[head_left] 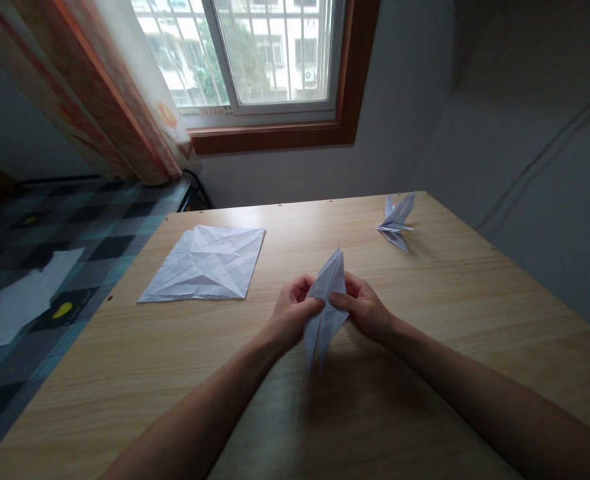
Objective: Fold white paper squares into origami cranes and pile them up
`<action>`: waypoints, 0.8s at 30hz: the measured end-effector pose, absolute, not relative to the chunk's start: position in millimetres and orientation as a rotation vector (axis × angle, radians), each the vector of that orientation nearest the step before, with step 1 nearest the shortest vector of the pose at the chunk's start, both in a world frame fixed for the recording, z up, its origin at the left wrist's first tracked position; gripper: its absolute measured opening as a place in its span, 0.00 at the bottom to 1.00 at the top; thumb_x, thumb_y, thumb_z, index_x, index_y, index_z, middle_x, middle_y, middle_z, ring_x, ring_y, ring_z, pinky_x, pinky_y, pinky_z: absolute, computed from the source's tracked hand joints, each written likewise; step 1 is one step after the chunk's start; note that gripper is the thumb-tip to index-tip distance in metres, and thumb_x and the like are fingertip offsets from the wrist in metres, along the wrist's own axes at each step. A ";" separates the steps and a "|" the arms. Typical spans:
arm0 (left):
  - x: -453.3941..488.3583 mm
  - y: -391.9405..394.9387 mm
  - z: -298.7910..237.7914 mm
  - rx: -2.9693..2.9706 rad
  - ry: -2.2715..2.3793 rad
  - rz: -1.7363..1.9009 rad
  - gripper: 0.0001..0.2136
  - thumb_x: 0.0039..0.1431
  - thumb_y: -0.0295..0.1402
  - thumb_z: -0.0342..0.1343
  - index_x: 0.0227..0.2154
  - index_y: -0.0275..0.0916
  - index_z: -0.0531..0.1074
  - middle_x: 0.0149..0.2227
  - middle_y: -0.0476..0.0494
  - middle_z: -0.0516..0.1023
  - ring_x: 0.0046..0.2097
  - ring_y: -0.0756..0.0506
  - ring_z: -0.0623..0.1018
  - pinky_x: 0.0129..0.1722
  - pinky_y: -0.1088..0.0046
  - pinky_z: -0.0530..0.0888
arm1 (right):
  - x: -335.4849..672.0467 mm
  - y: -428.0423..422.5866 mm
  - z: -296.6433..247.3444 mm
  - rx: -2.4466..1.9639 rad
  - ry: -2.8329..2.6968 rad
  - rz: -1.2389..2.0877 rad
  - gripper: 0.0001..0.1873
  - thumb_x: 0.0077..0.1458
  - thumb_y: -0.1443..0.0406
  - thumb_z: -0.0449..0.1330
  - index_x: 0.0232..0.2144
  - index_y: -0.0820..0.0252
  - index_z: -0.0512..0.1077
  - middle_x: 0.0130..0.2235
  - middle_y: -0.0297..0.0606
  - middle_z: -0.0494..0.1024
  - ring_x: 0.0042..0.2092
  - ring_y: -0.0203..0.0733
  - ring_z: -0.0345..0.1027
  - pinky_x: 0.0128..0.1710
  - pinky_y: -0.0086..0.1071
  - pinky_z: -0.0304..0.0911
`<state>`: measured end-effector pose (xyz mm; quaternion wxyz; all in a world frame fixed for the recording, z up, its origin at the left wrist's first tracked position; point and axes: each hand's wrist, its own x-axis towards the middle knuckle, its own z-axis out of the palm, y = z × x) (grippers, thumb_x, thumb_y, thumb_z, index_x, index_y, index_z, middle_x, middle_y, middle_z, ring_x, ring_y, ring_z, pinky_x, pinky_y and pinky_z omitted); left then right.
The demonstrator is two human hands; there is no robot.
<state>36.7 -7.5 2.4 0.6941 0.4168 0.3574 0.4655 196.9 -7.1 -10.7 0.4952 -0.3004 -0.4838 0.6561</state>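
Above the near middle of the table, a folded white paper [329,287] is held between both hands. It has a long diamond shape, with its upper tip pointing away from me and two narrow points hanging toward me, a slit between them. My left hand [296,307] grips its left edge, thumb on the front face and fingers curled behind. On the right edge, my right hand [365,303] pinches it the same way, thumb pressed near the centre. The fingers behind the paper are partly hidden.
Creased white paper sheets [215,263] lie on the wooden table [199,373] at the left. A finished-looking folded paper figure [396,221] rests near the far right corner. To the left, more white paper [29,293] lies on a checked cloth [5,233]. A wall and window stand beyond.
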 end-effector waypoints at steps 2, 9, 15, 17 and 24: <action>37.1 -7.0 2.8 0.948 0.822 1.047 0.11 0.37 0.28 0.63 0.26 0.37 0.68 0.24 0.52 0.72 0.26 0.52 0.70 0.27 0.78 0.65 | 196.9 -6.8 -10.5 -0.720 -1.178 1.597 0.18 0.45 0.57 0.69 0.36 0.59 0.74 0.34 0.35 0.77 0.32 0.38 0.69 0.32 0.29 0.64; 35.4 -4.4 3.1 0.938 0.790 1.035 0.15 0.37 0.28 0.65 0.28 0.39 0.64 0.24 0.54 0.69 0.24 0.53 0.67 0.24 0.79 0.61 | 199.0 -6.2 -11.5 -0.775 -1.197 1.520 0.14 0.45 0.59 0.69 0.33 0.60 0.75 0.32 0.35 0.77 0.33 0.39 0.68 0.33 0.31 0.64; 32.8 -3.8 1.6 0.901 0.734 0.996 0.15 0.37 0.29 0.64 0.24 0.38 0.61 0.23 0.54 0.66 0.23 0.54 0.66 0.24 0.79 0.60 | 198.6 -6.1 -10.3 -0.828 -1.205 1.508 0.16 0.43 0.56 0.70 0.31 0.61 0.74 0.30 0.35 0.77 0.30 0.38 0.67 0.29 0.30 0.63; 32.6 -4.0 2.4 0.889 0.738 0.997 0.16 0.37 0.29 0.64 0.22 0.38 0.59 0.21 0.55 0.64 0.22 0.54 0.64 0.23 0.79 0.59 | 198.2 -6.0 -9.3 -0.851 -1.183 1.499 0.17 0.43 0.55 0.70 0.28 0.60 0.72 0.28 0.33 0.75 0.27 0.36 0.66 0.27 0.29 0.62; 33.4 -7.6 10.0 0.811 0.668 0.957 0.16 0.33 0.26 0.62 0.26 0.39 0.62 0.25 0.53 0.68 0.25 0.52 0.67 0.25 0.78 0.62 | 196.8 -5.2 -10.9 -0.872 -1.178 1.483 0.19 0.45 0.53 0.70 0.28 0.59 0.69 0.23 0.29 0.73 0.22 0.33 0.63 0.20 0.26 0.58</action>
